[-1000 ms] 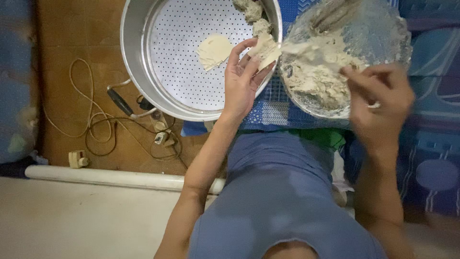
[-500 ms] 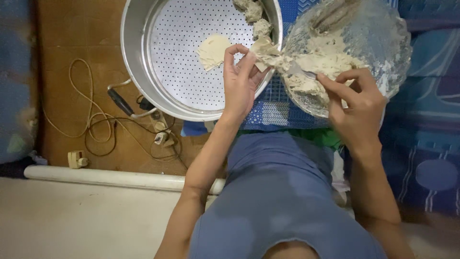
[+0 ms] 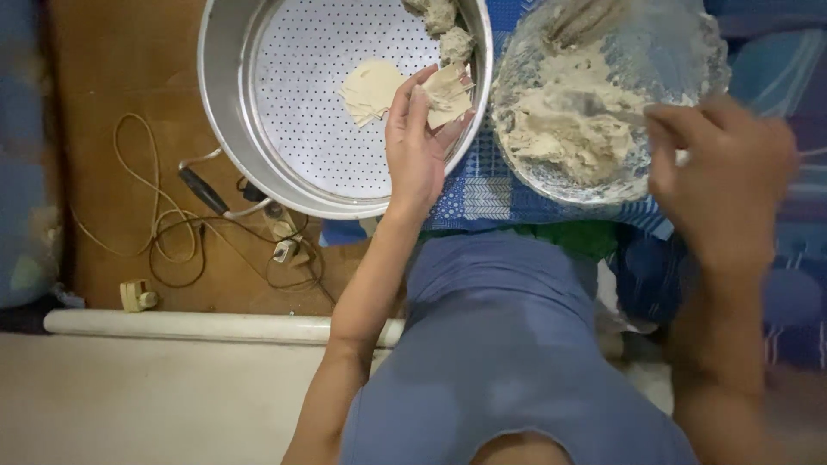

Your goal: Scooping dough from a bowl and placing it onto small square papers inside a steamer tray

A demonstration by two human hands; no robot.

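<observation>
One round perforated metal steamer tray. One clear glass bowl of pale filling. Two bare hands. One small stack of thin square dough wrappers in the tray. Shaped dumplings at the tray's far rim: probably two, partly cut off. One white wall plug.

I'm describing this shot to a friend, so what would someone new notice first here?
The big round perforated steamer tray at top centre, with a small stack of pale wrappers on it. The left hand holds one wrapper over the tray's right rim, below two finished dumplings. To the right, the blurred right hand dips a utensil into a glass bowl of pale filling.
</observation>
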